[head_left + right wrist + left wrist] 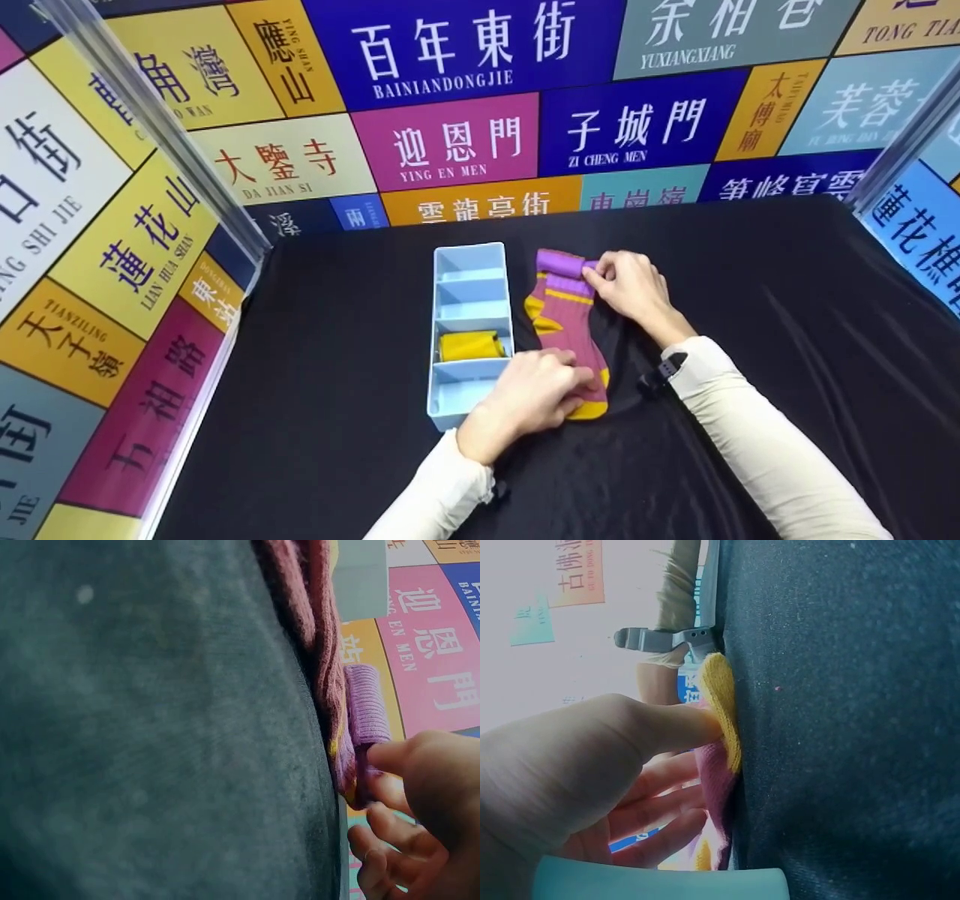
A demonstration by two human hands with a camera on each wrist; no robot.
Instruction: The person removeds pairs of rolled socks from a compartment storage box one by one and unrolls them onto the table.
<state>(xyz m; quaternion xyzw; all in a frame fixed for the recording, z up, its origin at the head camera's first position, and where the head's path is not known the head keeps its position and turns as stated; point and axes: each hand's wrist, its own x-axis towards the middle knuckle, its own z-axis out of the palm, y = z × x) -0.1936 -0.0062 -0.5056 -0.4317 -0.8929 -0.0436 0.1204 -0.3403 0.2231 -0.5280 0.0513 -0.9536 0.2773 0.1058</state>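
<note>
A pink sock [570, 322] with a purple cuff and yellow heel and toe lies flat on the black cloth, toe towards me. Its cuff [561, 264] is folded over at the far end. With thumb and index finger, my right hand [631, 283] pinches the right end of that cuff; the right wrist view shows the ribbed purple fold [366, 705] at the fingertips. My left hand [534, 386] rests on the toe end, covering part of it. In the left wrist view its thumb lies against the yellow toe [720, 690], the other fingers extended onto the pink fabric.
Left of the sock stands a light blue box [433, 337] with several compartments in a row. A rolled yellow item [471, 346] sits in one of them. Panels printed with colourful signs [450, 142] enclose the black-covered table [322, 390] at the back and sides.
</note>
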